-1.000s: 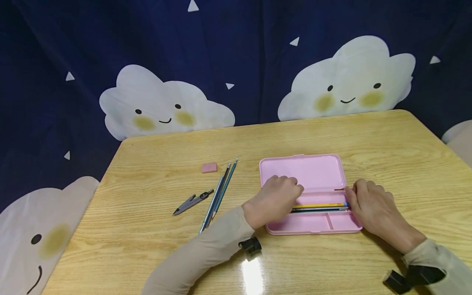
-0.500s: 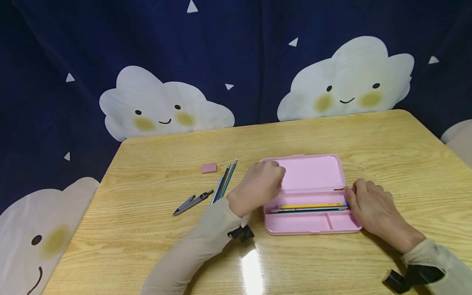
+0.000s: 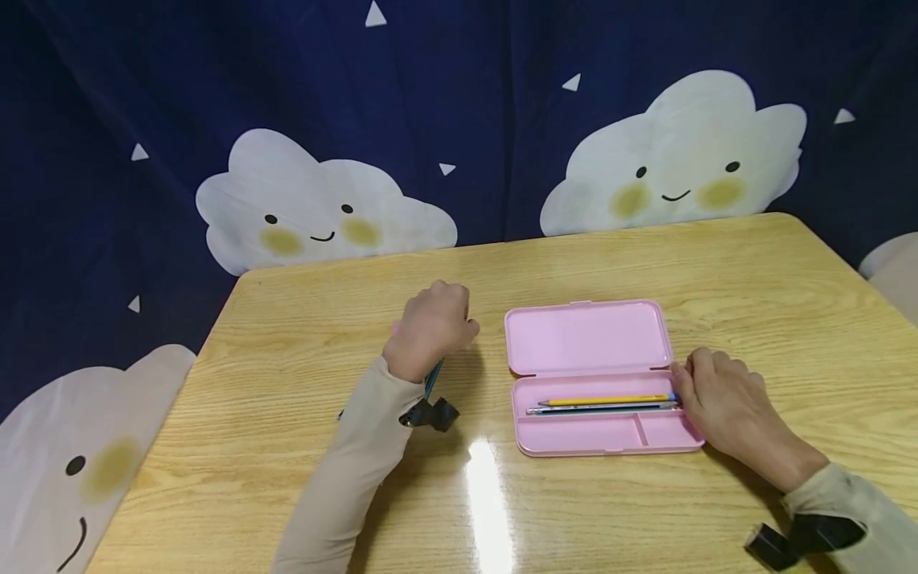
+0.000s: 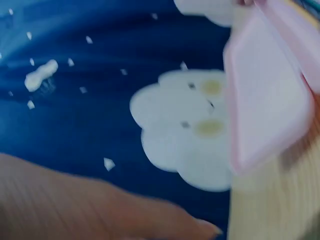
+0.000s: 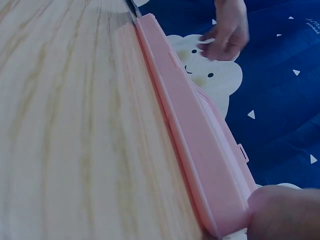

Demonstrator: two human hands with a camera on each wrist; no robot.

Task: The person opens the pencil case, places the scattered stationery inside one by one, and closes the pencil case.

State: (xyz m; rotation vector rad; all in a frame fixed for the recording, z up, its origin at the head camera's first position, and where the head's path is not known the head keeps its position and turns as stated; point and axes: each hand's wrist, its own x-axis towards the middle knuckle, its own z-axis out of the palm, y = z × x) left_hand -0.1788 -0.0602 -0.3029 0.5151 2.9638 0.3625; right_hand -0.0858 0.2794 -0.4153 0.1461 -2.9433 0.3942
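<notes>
A pink pencil case (image 3: 588, 434) lies with its lid folded back on the table. In its long compartment are a yellow pencil (image 3: 602, 400) and darker pencils (image 3: 602, 410) beside it. My right hand (image 3: 727, 402) grips the case's right end, the thumb at the rim; the right wrist view shows a digit (image 5: 280, 212) against that end. My left hand (image 3: 430, 331) is above the loose pencils (image 3: 433, 379) left of the case, its fingers loosely bent and nothing seen in them. The hand and sleeve hide most of those pencils and nearly all of a pink eraser (image 3: 395, 326).
A tip of the compass (image 3: 340, 414) shows past the left sleeve. The case's front part has a divider (image 3: 641, 430). A dark blue curtain (image 3: 488, 119) with clouds hangs behind the wooden table (image 3: 574, 518).
My left hand has moved left, from over the pencil case to above the loose pencils and eraser. The case's pencils came into fuller view. My right hand has stayed at the case's end.
</notes>
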